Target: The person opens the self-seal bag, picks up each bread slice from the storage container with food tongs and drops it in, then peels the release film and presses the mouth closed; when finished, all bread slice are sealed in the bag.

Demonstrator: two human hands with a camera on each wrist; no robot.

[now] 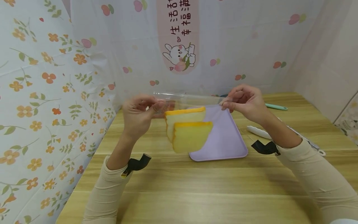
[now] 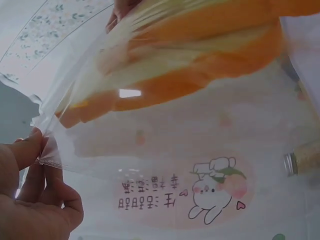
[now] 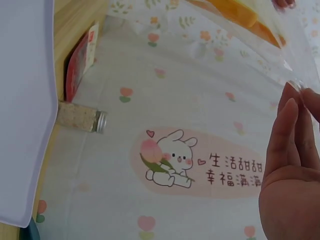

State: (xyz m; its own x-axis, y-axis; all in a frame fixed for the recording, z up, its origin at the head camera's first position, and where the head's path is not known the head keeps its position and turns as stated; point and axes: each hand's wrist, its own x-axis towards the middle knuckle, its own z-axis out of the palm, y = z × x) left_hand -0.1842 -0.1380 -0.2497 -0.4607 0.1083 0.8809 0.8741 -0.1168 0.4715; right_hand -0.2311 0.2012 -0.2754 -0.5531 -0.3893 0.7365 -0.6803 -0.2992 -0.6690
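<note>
A clear plastic bag [image 1: 195, 97] is stretched between my two hands above the table. Two bread slices with orange-brown crusts hang inside it, the front slice [image 1: 193, 137] overlapping the rear slice [image 1: 185, 115]. My left hand [image 1: 137, 116] pinches one upper corner of the bag between thumb and fingers, also seen in the left wrist view. The opposite upper corner is pinched by my right hand [image 1: 247, 102]. In the left wrist view the bread [image 2: 165, 85] shows through the film. Under and behind the bag lies a lilac tray [image 1: 226, 140], partly hidden by the bread.
White-tipped tongs [image 1: 258, 132] lie right of the tray, partly behind my right forearm. A mint-green handle [image 1: 276, 106] rests farther back. A small jar [image 3: 77, 116] and a red packet [image 3: 77, 70] stand near the patterned curtain [image 3: 170, 210] at the back.
</note>
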